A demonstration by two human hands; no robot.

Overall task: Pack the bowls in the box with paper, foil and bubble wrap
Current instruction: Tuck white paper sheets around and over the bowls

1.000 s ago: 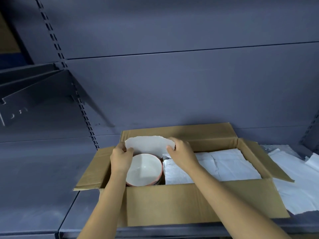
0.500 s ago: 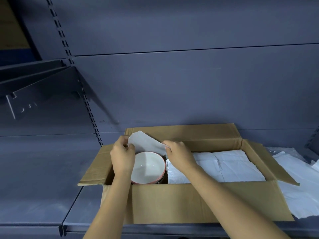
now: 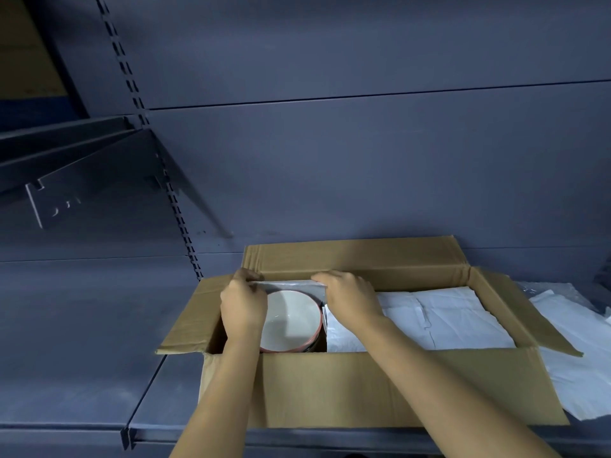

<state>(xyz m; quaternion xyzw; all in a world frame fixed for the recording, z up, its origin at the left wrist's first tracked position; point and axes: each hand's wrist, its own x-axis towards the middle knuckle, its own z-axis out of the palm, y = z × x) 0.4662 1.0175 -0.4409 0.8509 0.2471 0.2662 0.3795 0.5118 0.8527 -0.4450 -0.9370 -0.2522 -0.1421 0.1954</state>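
Observation:
An open cardboard box (image 3: 380,388) stands on a grey metal shelf. In its left end sits a white bowl with a pink rim (image 3: 291,322), on top of a darker one. My left hand (image 3: 243,307) and my right hand (image 3: 352,299) each pinch an end of a thin white sheet (image 3: 291,285) stretched flat and nearly edge-on above the bowl's far rim. White paper (image 3: 439,317) fills the rest of the box to the right of the bowl.
Loose white paper sheets (image 3: 575,355) and some clear wrap (image 3: 545,289) lie on the shelf right of the box. The four box flaps stand open. A slotted upright (image 3: 185,239) and a shelf bracket (image 3: 76,180) are at the left. The grey back wall is close behind.
The white sheet was held up above the bowl, showing its face; it has come down and tipped flat, close over the bowl's far rim. Both hands moved slightly down and apart.

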